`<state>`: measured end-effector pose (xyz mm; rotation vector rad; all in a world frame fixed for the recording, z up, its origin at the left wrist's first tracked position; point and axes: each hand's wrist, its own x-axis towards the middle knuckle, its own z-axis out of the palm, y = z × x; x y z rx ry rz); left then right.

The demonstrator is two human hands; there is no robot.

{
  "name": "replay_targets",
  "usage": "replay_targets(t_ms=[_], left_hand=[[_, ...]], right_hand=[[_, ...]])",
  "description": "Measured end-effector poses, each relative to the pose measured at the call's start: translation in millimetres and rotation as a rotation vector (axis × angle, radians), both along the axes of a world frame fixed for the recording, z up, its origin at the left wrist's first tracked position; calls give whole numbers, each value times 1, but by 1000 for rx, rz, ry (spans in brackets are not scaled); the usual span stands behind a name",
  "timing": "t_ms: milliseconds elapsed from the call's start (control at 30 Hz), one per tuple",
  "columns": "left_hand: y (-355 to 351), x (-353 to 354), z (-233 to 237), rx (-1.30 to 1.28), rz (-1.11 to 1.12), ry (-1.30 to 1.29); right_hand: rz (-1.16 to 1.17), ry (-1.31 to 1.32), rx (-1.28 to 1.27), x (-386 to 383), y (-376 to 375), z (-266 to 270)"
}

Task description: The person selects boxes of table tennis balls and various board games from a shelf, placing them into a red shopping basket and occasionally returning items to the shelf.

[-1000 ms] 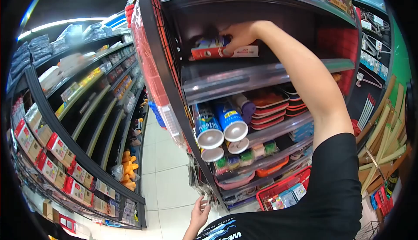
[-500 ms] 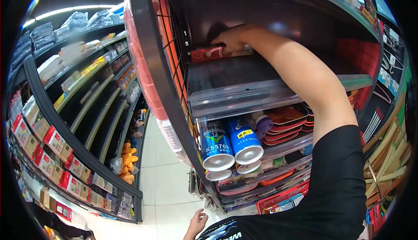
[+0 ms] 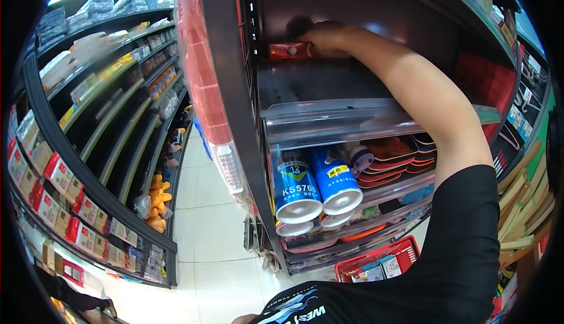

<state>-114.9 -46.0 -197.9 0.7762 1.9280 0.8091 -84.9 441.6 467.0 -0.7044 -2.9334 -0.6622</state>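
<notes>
My right hand (image 3: 326,37) reaches deep into a dark shelf (image 3: 352,83), at its back left. Its fingers close over the right end of a small red box (image 3: 288,51), which lies flat near the back wall; the hand covers part of the box. Of my left hand (image 3: 244,319), only a sliver shows at the bottom edge beside my shirt, its fingers out of sight. Blue cylindrical tubs (image 3: 339,186) with white ends lie on the shelf below, one marked KS5708, beside stacked red-and-black flat pieces (image 3: 385,162).
A clear plastic lip (image 3: 329,121) fronts the shelf. Red packaging (image 3: 205,89) hangs on its left side. A red basket (image 3: 405,250) with packages stands below. Across the aisle are long shelves (image 3: 111,142) of goods; another person's leg (image 3: 76,294) shows lower left.
My view has shifted slightly. My right hand stays on the red box at the back of the shelf. My left hand has dropped almost out of view at the bottom.
</notes>
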Motion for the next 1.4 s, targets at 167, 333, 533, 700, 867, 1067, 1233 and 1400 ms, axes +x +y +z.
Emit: replay_targets(t_ms=[167,333,533,700,867,1067,1233,1400], left_hand=[[-7,-2,-16,24,13,-22],[-18,-6,-28,43,9,-32],[-62,-8,-40,7,-27,-56],[-148,22,-52,-119,-167,-154],[-211,47,-64,-209,-291,-255],[-268,67,-65,-306,-405,-343],[-273,74,-47,-335,-403,-334],[-253,68,-24,-365,-396,-281]], right_hand=[[-4,-13,4,2,-6,3],[0,30,97,8,0,6],[312,42,398,53,18,40],[526,894,218,158,-141,12],[270,1070,-310,244,-205,-119],[-477,1023,-941,331,-253,-346],[-674,835,-946,402,-293,-516],[-841,710,-1038,425,-319,-588]])
